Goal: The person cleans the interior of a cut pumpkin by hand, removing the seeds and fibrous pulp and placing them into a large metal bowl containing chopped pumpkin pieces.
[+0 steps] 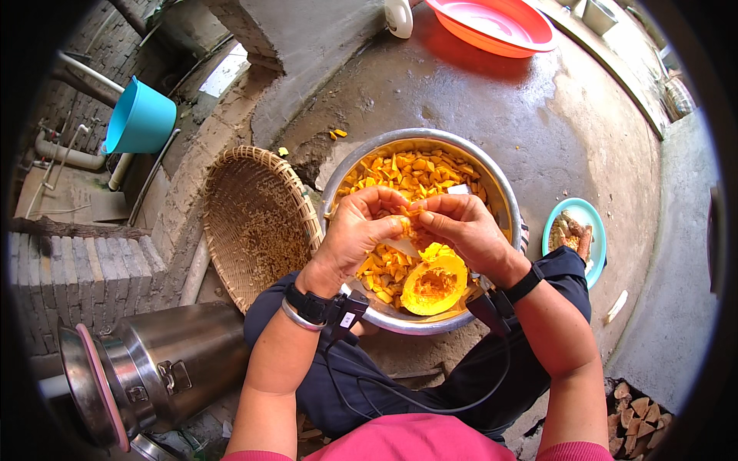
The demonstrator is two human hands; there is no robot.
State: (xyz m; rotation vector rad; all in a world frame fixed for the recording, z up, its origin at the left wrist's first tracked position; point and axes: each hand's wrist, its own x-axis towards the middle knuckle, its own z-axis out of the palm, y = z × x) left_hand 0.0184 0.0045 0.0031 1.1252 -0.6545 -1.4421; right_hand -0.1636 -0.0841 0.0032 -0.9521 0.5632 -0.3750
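Both my hands are raised over a metal basin [421, 135]. Stringy orange pumpkin pulp [410, 216] is pinched between the fingertips of my left hand [358, 233] and my right hand [470, 233]. Below them a cut pumpkin half [438, 288] rests in the basin, its hollow facing up with some fibres inside. Many cut pumpkin pieces [406, 170] fill the basin around it. A small pale flat object [459, 189] lies among the pieces, too covered to identify.
A woven basket [222, 196] holding pale seeds [277, 242] leans left of the basin. Near my right knee is a turquoise plate [599, 230] with corncobs. A lidded metal can [184, 357] lies lower left. A red plastic tub [490, 40] and blue bucket [144, 118] stand farther off.
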